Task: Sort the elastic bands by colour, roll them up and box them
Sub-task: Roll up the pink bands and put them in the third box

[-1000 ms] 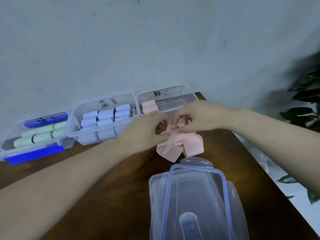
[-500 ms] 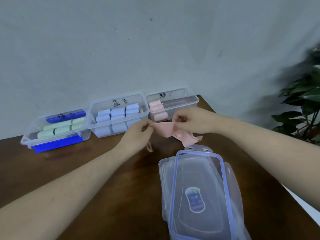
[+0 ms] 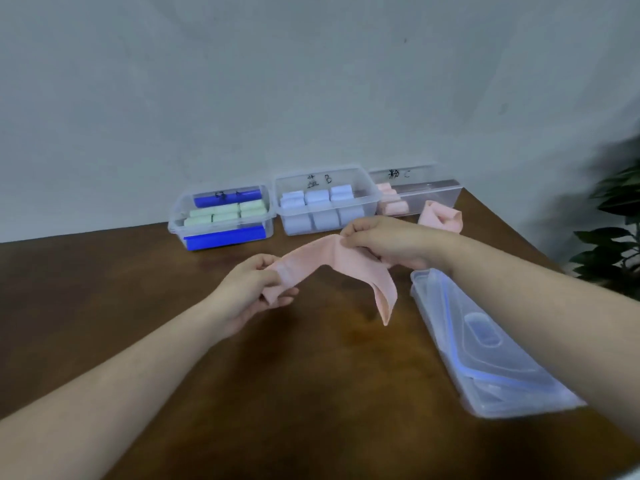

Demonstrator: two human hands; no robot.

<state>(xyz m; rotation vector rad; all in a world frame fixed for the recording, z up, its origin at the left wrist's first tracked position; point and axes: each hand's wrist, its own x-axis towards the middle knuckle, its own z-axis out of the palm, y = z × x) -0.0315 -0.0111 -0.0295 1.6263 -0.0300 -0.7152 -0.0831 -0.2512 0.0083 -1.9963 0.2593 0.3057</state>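
Head view, down over table [image 3: 311,393]

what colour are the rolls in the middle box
Pale lilac-blue rolls in the middle box, clearest in the head view.

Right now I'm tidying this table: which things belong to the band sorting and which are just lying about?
In the job:
pink band, held by left hand and right hand
loose pink band
pink box
blue box
green box

Lying about:
stacked lids
plant
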